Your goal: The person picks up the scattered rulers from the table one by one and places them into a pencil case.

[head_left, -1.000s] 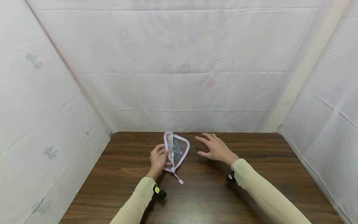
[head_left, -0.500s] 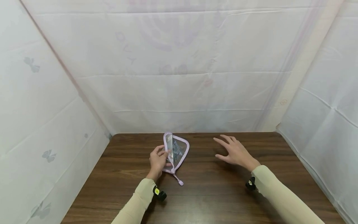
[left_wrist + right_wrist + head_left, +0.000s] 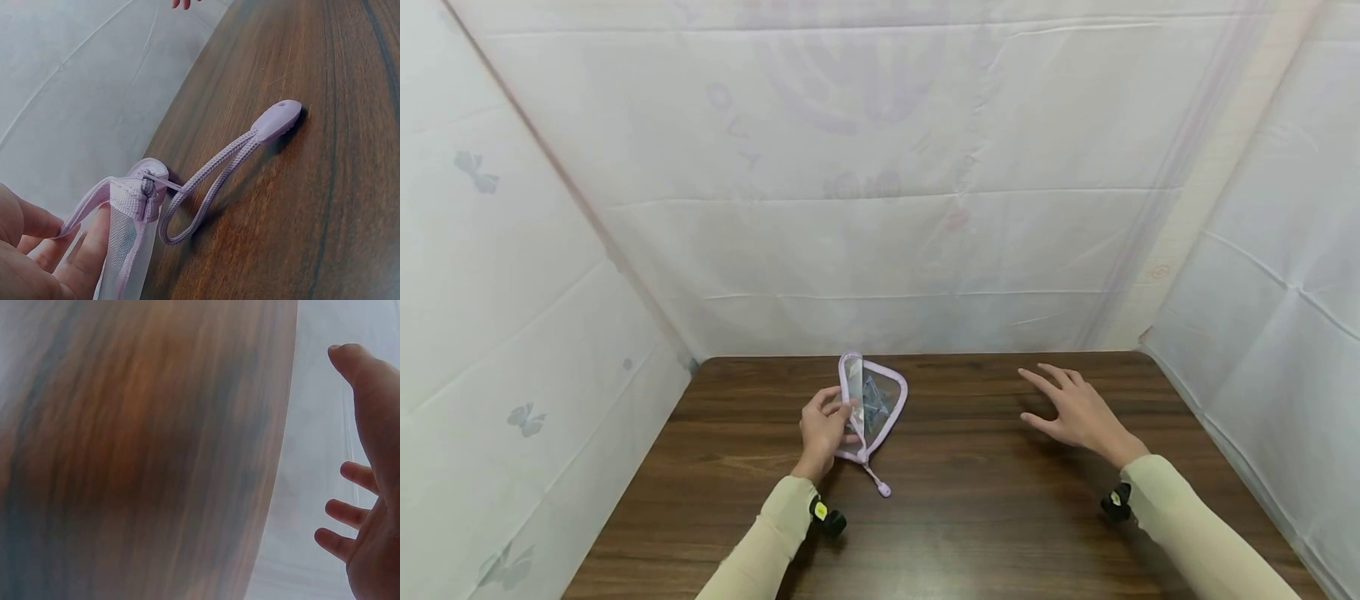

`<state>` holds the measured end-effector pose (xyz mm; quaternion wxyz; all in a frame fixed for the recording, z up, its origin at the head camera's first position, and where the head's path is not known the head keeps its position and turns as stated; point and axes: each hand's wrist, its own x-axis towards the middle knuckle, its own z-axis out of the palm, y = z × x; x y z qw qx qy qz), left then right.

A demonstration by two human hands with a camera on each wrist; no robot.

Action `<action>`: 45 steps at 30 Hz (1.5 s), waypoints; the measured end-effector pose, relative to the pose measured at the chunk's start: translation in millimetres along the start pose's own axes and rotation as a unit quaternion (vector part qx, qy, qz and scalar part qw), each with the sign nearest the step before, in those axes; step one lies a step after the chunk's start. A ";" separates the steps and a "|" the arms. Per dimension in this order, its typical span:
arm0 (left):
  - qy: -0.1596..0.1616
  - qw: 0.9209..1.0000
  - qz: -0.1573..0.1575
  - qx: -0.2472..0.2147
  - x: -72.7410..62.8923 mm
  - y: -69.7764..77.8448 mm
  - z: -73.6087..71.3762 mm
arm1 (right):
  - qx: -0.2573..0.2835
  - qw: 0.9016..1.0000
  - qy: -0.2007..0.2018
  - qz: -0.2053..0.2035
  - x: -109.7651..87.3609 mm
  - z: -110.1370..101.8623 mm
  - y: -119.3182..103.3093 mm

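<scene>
A small see-through mesh zipper pouch (image 3: pixel 887 398) with lilac edging is near the table's far side, left of centre. Several bluish-grey slender pieces (image 3: pixel 874 402) show inside it. My left hand (image 3: pixel 825 423) pinches the pouch's left edge between thumb and fingers, and the opening gapes there. From the zipper end a lilac cord pull (image 3: pixel 278 122) trails onto the table, seen close in the left wrist view. Well to the right, my right hand (image 3: pixel 1078 414) is over the table with fingers spread and nothing in it.
The dark wood-grain table (image 3: pixel 955 517) reaches back to a white sheet wall (image 3: pixel 880 250). More white sheeting hangs on the left side (image 3: pixel 550 333) and right side (image 3: pixel 1285 250). A small black camera is strapped to each wrist.
My right hand has moved away from the pouch, farther to the right, fingers still spread. The left hand and the pouch have stayed in place.
</scene>
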<state>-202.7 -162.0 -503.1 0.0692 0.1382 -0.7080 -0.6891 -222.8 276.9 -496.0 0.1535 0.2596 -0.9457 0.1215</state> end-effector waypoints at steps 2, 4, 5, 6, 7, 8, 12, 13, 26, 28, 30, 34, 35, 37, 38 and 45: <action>0.000 1.000 -0.003 0.000 -1.1 0.4 -0.7 | 0.001 1.000 0.001 0.004 -4.4 -1.0 3.0; -0.001 1.000 -0.005 -0.001 -2.2 0.6 -1.5 | 0.000 1.000 0.000 0.009 -7.7 -2.1 5.6; -0.002 1.000 -0.006 -0.001 -2.4 0.8 -1.7 | 0.000 1.000 0.000 0.011 -9.1 -2.6 6.8; -0.003 1.000 -0.008 -0.002 -2.6 0.9 -1.9 | 0.000 1.000 0.001 0.013 -10.2 -3.2 8.0; -0.003 1.000 -0.010 -0.004 -2.4 0.8 -2.1 | -0.001 1.000 0.001 0.015 -11.4 -3.8 9.3; -0.004 1.000 -0.010 -0.005 -2.1 0.5 -2.3 | -0.001 1.000 0.001 0.016 -12.3 -4.5 10.1; -0.007 1.000 -0.010 -0.019 0.1 -0.5 -2.3 | 0.000 1.000 0.005 0.018 -15.2 -6.7 13.3; -0.008 1.000 -0.010 -0.021 0.6 -0.9 -2.2 | 0.000 1.000 0.008 0.017 -15.9 -7.4 13.8; -0.004 1.000 -0.006 -0.010 -1.7 3.1 -0.2 | -0.004 0.999 0.023 0.023 -24.3 -9.2 21.0; -0.004 1.000 -0.006 -0.011 -2.0 3.4 0.1 | -0.002 0.999 0.026 0.021 -25.1 -8.6 21.4; -0.005 1.000 -0.005 -0.012 -2.1 3.5 0.3 | -0.002 0.999 0.029 0.019 -25.7 -8.3 21.4; -0.011 1.000 0.000 -0.023 -2.3 3.1 0.5 | -0.004 0.999 0.036 0.013 -26.5 -7.8 20.9; -0.013 1.000 0.001 -0.026 -2.3 2.8 0.7 | -0.005 0.999 0.037 0.012 -26.8 -7.4 21.0; -0.018 0.999 0.003 -0.032 -2.2 2.1 0.9 | -0.004 0.999 0.037 0.012 -26.9 -7.0 21.3; -0.020 0.999 0.002 -0.034 -2.1 1.7 0.9 | -0.003 0.999 0.036 0.013 -27.0 -6.7 21.4; -0.014 1.000 0.001 -0.025 -1.7 2.2 1.3 | 0.001 0.999 0.030 0.022 -28.6 -7.0 20.0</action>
